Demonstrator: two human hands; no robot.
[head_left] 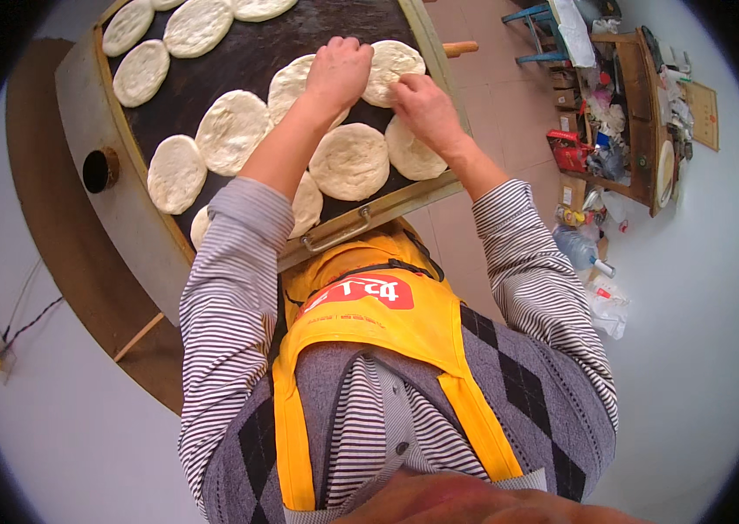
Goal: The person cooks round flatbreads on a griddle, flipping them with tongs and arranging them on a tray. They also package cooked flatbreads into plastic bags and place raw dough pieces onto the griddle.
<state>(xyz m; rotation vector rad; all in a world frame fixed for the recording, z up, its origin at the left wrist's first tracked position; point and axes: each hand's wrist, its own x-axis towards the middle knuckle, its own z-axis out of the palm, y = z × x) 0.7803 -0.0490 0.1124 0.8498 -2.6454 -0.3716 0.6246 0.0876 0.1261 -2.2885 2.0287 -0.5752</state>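
Observation:
Between my two hands lies a flat round of pale dough (pixel 395 60) on a dark griddle plate (pixel 238 56). My left hand (pixel 341 73) has its fingers curled at the left edge of this round; its fingertips are partly hidden. At the lower right edge, my right hand (pixel 427 110) pinches the same round. Another dough round (pixel 291 82) shows partly beneath my left hand and wrist. Just under my right hand is a further round (pixel 412 154), and one more (pixel 349 162) lies nearer to me, between my forearms.
More dough rounds (pixel 177 174) lie to the left and along the far side. The griddle's raised metal frame carries a handle (pixel 336 230) in front of me. A wooden rod (pixel 461 49) juts out at right. Beyond stand a blue stool (pixel 543 33) and a cluttered wooden cabinet (pixel 643 124).

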